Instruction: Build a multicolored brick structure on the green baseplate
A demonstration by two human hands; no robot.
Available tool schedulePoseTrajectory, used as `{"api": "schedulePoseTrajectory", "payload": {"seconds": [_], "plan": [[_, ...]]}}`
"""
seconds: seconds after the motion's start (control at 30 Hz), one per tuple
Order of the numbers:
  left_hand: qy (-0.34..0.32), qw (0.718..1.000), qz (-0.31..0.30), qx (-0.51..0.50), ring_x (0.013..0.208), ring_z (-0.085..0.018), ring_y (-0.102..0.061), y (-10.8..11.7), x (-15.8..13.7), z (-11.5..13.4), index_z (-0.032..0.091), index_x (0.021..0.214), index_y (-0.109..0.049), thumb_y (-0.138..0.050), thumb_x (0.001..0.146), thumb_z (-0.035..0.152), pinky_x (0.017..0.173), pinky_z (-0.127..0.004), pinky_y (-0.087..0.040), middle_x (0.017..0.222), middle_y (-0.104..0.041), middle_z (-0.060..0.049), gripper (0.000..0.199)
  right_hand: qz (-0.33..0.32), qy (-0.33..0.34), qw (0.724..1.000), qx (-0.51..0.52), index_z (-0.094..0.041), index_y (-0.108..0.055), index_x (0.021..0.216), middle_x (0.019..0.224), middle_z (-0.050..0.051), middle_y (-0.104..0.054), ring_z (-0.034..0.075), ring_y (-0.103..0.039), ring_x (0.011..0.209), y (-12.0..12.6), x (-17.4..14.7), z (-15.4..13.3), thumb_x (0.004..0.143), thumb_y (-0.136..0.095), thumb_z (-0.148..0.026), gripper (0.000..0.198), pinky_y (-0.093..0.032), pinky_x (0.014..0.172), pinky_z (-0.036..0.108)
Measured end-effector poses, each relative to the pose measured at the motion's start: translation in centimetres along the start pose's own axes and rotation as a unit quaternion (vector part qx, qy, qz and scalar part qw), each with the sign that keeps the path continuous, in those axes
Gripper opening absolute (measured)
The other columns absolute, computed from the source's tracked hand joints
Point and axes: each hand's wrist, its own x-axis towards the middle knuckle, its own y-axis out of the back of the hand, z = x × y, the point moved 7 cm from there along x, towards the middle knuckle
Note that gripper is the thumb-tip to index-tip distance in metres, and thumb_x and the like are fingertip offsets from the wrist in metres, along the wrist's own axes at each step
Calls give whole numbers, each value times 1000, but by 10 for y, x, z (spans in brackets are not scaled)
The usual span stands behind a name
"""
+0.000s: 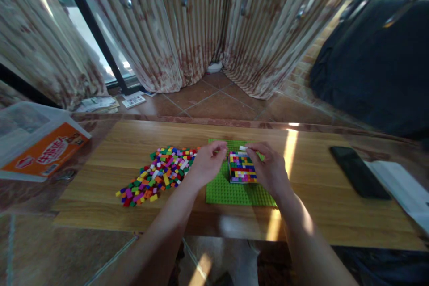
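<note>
A green studded baseplate [217, 192] lies on the wooden table, bearing a low rectangular block of multicoloured toy bricks [241, 167]. My right hand [271, 167] is over the block's right side, pinching a small white brick [243, 148] at the block's far edge. Whether that brick touches the block I cannot tell. On the left, my left hand [208, 163] hovers over the baseplate's left edge with thumb and fingertips pressed together; anything between them is too small to make out. Beside it spreads a heap of loose coloured bricks [164, 172], partly hidden by the hand.
The wooden table [315, 178] runs wide across the view. A black phone [359, 172] and some white paper [402, 187] lie at its right. A clear plastic box with an orange label [47, 152] stands at the left. Curtains [197, 31] hang beyond the table.
</note>
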Motion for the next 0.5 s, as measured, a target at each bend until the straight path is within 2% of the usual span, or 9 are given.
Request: {"api": "schedulePoseTrajectory", "payload": {"seconds": [0.2,0.5], "plan": [[-14,999,-20,20,89,-17,-69,-7,-1,1,12,115,-65,-52,85,14,87,-31,-54,104,-74,-10,33,-11,-6,1000,-4,-21,-73,90,94,7,-70,23,-63,91,-9,-4,-7,90,-58,-31,18,-49,85,39],[4,999,-32,-36,88,-16,-70,-10,-1,-4,11,121,-62,-52,82,10,89,-33,-55,110,-73,-12,40,-8,33,995,-90,-23,-73,87,89,5,-72,23,-59,87,-12,-8,-22,91,-57,-31,18,-42,82,38]]}}
